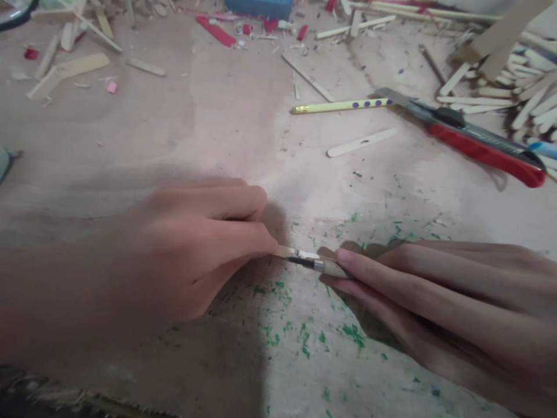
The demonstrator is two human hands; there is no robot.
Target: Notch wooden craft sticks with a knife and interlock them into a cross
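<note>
My left hand rests on the board at centre left, its fingers closed in a pinch. From its fingertips pokes the pale end of a small wooden stick; the rest is covered by the fingers. My right hand grips a slim craft knife with a dark, narrow blade and a silvery collar. The blade points left and lies right at the stick's end; whether it touches is not clear. Most of the knife's handle is hidden by the right fingers.
Beyond the hands lie a yellow pencil, a loose craft stick and a red-and-grey box cutter with its blade out. Heaped craft sticks fill the far right. Green flecks mark the board; a blue block stands at the back.
</note>
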